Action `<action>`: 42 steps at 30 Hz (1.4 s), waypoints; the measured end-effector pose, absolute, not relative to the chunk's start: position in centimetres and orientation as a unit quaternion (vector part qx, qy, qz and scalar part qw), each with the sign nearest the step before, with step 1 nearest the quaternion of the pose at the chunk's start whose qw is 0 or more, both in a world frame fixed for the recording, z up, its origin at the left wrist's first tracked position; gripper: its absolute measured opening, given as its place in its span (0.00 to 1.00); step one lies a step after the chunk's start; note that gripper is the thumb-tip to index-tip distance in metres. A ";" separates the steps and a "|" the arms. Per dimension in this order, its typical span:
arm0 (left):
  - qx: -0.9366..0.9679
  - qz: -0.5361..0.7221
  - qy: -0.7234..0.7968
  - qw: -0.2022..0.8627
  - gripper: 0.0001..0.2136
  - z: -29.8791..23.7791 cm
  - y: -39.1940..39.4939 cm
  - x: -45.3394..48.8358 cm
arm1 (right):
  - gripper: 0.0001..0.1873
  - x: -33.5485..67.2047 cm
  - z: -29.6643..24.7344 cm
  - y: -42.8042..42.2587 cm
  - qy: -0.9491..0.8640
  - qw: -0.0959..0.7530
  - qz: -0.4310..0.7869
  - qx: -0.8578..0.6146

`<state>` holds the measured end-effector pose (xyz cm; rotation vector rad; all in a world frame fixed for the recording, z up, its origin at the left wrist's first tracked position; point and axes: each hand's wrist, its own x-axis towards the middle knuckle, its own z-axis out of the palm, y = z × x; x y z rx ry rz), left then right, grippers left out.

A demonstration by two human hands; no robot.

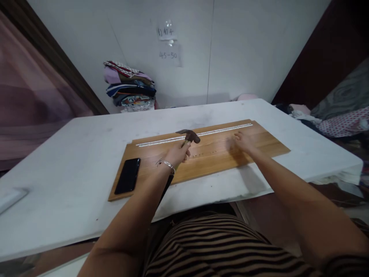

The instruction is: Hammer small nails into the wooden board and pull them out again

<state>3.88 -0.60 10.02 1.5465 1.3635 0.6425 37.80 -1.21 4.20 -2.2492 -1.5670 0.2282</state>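
Observation:
My left hand [178, 154] is wrapped round the handle of a claw hammer [190, 135], its metal head raised above a wooden board [207, 165]. Several small nails [198, 155] stand in a row across the middle of the board. More thin nails [158, 162] lie in a loose bunch beside my left wrist. Over the right part of the board, my right hand [243, 142] has its fingers curled together; anything between them is too small to make out. Two long white strips [201, 134] run along the board's far side.
A black phone [127, 176] lies on the board's left end. The board rests on a table with a white cover [86, 154]. Folded cloths [131, 84] are stacked at the back wall, under paper notes [168, 55]. A white object [11, 198] is at the left edge.

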 end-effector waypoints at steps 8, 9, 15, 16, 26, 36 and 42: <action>0.770 0.124 0.587 0.218 0.16 9.5 -1.6 5.5 | 0.29 40.3 -0.7 -1.4 -0.477 0.080 0.025 -0.875; 0.774 0.119 0.588 0.200 0.16 9.5 -1.7 5.6 | 0.29 40.3 -0.9 -1.4 -0.481 0.081 0.021 -0.872; 0.779 0.111 0.592 0.173 0.16 9.4 -2.2 5.5 | 0.29 40.7 -1.3 -1.3 -0.491 0.096 0.006 -0.866; 0.780 0.109 0.593 0.169 0.16 9.4 -2.2 5.5 | 0.29 40.7 -1.3 -1.2 -0.492 0.098 0.003 -0.865; 0.786 0.097 0.588 0.168 0.18 9.7 -2.9 6.4 | 0.29 40.4 -1.2 -1.4 -0.490 0.105 -0.002 -0.866; 0.801 0.123 0.558 0.178 0.17 8.5 -2.0 6.8 | 0.29 40.4 -1.4 -1.3 -0.492 0.113 -0.005 -0.863; 0.801 0.085 0.568 0.171 0.16 8.4 -2.0 7.2 | 0.30 40.7 -1.6 -1.2 -0.493 0.103 0.000 -0.864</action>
